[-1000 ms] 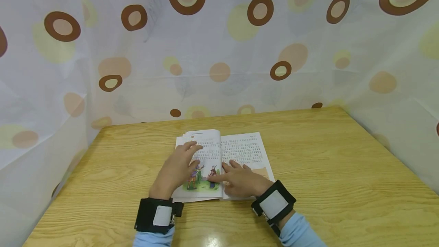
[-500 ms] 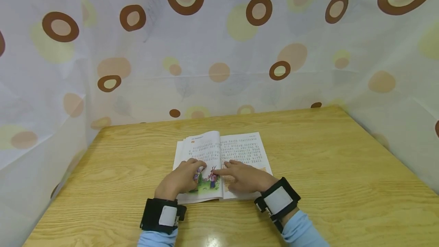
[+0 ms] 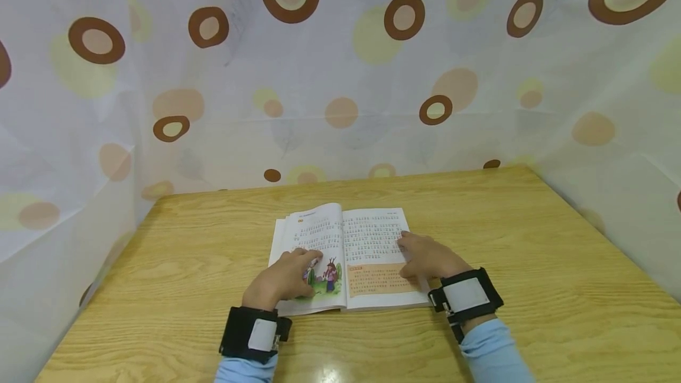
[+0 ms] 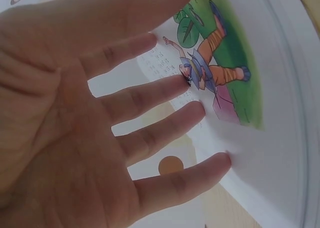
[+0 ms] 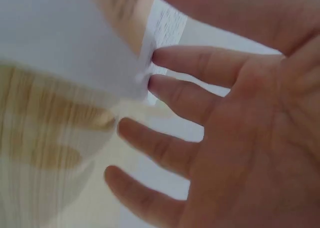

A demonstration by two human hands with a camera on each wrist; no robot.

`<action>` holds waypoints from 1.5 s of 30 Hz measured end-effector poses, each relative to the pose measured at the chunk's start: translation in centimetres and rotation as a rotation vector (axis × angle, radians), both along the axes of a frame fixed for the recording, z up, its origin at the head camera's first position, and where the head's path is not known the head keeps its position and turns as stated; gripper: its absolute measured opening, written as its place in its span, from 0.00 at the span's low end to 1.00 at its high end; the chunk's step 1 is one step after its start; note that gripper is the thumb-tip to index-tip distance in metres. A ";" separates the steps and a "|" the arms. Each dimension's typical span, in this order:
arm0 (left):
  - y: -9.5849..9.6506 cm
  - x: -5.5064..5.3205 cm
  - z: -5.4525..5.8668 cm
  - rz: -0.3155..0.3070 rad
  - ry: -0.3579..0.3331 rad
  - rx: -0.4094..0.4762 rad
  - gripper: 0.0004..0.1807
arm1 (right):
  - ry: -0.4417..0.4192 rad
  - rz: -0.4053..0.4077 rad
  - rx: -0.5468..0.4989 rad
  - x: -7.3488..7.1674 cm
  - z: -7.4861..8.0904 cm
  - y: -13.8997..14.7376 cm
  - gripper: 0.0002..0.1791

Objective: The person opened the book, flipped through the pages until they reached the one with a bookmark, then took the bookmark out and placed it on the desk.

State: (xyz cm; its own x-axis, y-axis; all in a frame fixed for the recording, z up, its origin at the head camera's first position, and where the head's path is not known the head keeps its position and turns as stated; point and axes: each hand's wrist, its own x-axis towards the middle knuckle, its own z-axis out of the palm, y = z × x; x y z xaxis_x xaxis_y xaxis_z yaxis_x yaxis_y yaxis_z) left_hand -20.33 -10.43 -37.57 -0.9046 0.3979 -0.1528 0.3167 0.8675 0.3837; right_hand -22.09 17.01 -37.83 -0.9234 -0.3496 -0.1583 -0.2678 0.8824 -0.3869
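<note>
An open book [image 3: 372,235] with printed text lies on the table. My left hand [image 3: 282,279] rests on its left page, fingers spread over the lower half beside a coloured drawing. In the left wrist view the fingertips touch that page [image 4: 280,138], where a drawn figure in blue and orange shows. At the outer edge of the right page is my right hand [image 3: 432,259], its thumb near an orange text box [image 3: 372,279]. Fairly straight fingers [image 5: 200,65] show in the right wrist view, two of them right at the page's edge and the others over the wooden table.
The light wooden table [image 3: 511,235] extends around the book on all sides. Behind and beside it hangs a white sheet [image 3: 330,64] printed with brown rings and pale spots. Black straps [image 3: 470,295] wrap both wrists over light blue sleeves.
My right hand has moved right, from the book's middle to the right page's outer edge, uncovering the orange box. The left hand first came down lower on the left page and then stayed there.
</note>
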 end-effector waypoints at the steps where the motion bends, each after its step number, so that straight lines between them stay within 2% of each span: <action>1: 0.0 0.0 0.0 -0.002 0.004 0.001 0.36 | 0.002 -0.010 0.006 -0.1 -0.1 0.2 0.35; 6: 0.0 0.0 0.0 -0.003 0.008 0.002 0.36 | 0.014 -0.024 0.045 -0.5 -0.4 0.4 0.32; 16: 0.0 0.0 -0.1 -0.002 0.013 -0.003 0.36 | 0.005 -0.044 0.003 -0.5 -0.3 0.3 0.31; 24: 0.1 0.1 0.0 -0.002 0.015 0.004 0.36 | -0.046 -0.145 -0.021 -0.4 -0.3 0.5 0.45; 34: 0.0 0.2 0.0 -0.001 0.002 0.001 0.36 | -0.008 -0.133 0.023 -0.3 -0.2 0.1 0.40; 37: 0.0 0.3 0.0 -0.004 -0.008 0.003 0.36 | 0.055 -0.126 0.032 -0.2 -0.1 0.0 0.31; 41: 0.0 0.3 0.1 -0.008 -0.003 0.008 0.36 | 0.184 -0.136 -0.001 -0.2 -0.2 0.3 0.07; 42: 0.0 0.3 0.1 -0.007 -0.001 0.007 0.36 | 0.199 -0.142 -0.025 -0.3 -0.2 0.5 0.05; 45: 0.0 0.2 0.1 -0.003 0.002 0.003 0.36 | 0.207 -0.151 -0.076 -0.4 -0.4 1.1 0.09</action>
State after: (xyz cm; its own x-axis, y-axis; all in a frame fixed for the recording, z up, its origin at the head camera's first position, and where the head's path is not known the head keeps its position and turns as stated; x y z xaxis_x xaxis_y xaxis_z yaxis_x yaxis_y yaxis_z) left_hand -20.10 -10.40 -37.44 -0.9039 0.4007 -0.1494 0.3199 0.8655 0.3855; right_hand -22.46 18.14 -38.21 -0.9761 -0.2088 0.0609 -0.2153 0.8887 -0.4047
